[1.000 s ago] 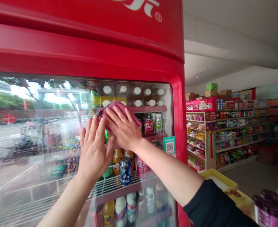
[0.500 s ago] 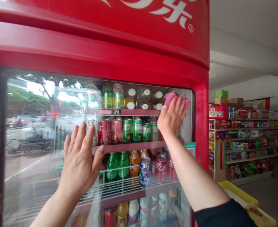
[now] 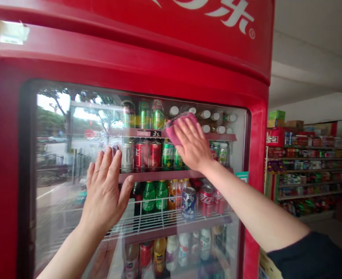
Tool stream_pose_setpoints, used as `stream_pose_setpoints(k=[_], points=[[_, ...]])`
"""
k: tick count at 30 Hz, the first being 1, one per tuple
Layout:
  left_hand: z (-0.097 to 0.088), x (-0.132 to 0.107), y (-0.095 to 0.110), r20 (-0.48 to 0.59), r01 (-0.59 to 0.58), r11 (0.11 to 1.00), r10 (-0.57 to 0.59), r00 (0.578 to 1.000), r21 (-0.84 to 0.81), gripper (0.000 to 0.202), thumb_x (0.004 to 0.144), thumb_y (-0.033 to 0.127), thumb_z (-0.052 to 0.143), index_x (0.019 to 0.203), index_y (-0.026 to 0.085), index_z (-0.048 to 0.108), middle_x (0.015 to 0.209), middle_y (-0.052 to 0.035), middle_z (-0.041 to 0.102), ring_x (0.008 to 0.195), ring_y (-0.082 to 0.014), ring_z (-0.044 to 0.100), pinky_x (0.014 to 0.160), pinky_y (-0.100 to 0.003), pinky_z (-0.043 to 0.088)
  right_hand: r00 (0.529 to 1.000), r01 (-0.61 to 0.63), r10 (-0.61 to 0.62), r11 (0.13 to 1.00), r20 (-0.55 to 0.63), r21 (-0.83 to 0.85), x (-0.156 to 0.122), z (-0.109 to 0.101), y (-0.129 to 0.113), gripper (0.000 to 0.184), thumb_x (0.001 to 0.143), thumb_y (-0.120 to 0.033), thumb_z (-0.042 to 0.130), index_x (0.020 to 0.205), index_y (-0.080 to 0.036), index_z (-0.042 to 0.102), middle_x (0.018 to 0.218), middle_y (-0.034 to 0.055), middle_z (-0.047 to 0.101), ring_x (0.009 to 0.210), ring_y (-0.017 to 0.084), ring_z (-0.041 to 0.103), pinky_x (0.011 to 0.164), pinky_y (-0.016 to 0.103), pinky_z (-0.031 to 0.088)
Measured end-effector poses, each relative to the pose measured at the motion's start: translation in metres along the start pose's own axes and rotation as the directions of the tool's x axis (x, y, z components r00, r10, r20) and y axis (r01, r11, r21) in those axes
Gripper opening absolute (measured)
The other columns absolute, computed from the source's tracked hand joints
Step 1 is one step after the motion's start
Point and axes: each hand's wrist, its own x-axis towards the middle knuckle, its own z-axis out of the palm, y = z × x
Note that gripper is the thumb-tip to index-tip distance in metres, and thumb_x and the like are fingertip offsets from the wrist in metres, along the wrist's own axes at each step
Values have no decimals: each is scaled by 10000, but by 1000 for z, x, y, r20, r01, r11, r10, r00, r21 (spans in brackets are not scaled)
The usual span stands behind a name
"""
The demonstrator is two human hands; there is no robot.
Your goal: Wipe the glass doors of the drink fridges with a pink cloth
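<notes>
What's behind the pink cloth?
Behind the pink cloth, under the right hand, is the glass door. White-capped bottles and green cans show beyond the cloth; anything directly behind it is covered.

On your right: stocked shelving (image 3: 307, 158) | above it you see a green box (image 3: 277, 114) stacked on a yellow box (image 3: 275, 123) | before you: Pepsi can (image 3: 188, 205), just left of a red Coca-Cola can (image 3: 206, 202) | two green bottles (image 3: 149, 198) farther left

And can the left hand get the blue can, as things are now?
Probably not: the glass seems to stand between the left hand and the blue can.
</notes>
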Motion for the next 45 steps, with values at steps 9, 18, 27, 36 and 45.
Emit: stream_pose_setpoints(k=[9, 18, 27, 36, 45], points=[[-49, -13, -60, -25, -25, 999, 26, 999, 28, 778, 1130, 504, 490, 1817, 294, 192, 1884, -142, 231, 1761, -377, 186, 1403, -650, 226, 722, -655, 636, 755, -273, 30, 20, 30, -47, 725, 1134, -381, 362, 1800, -116, 257, 1870, 189, 269, 1743, 420, 224, 1377, 735, 246], [-63, -9, -76, -17, -7, 1000, 7, 1000, -11, 789, 1131, 528, 488, 1815, 258, 200, 1882, -165, 221, 1761, -379, 181, 1401, -648, 235, 998, 65, -62, 988, -25, 139, 76, 38, -220, 665, 1143, -366, 473, 1777, -212, 346, 1885, 59, 264, 1769, 312, 161, 1452, 646, 109], [-91, -29, -88, 12, -7, 999, 7, 1000, -52, 793, 1136, 468, 503, 1820, 281, 147, 1890, -136, 212, 1773, -321, 153, 1413, -609, 243, 956, -278, 278, 960, -91, 15, 39, 31, -149, 708, 1137, -401, 436, 1794, -179, 294, 1885, 103, 265, 1768, 308, 165, 1438, 620, 153], [-118, -51, -123, 45, 37, 997, -34, 998, -69, 832, 1119, 420, 540, 1824, 313, 110, 1895, -113, 208, 1769, -335, 172, 1412, -629, 257, 849, -491, 500, 866, -173, 92, 113, 50, -271, 733, 1102, -387, 469, 1785, -165, 321, 1887, 152, 237, 1754, 419, 159, 1390, 728, 178], [-132, -61, -140, 55, 56, 997, -52, 997, -62, 818, 1119, 384, 531, 1822, 300, 120, 1892, -116, 219, 1766, -321, 191, 1411, -609, 278, 979, -138, 176, 944, -103, 301, 190, 52, -358, 653, 1110, -289, 459, 1760, -254, 403, 1888, 51, 266, 1772, 339, 135, 1438, 663, 26]])
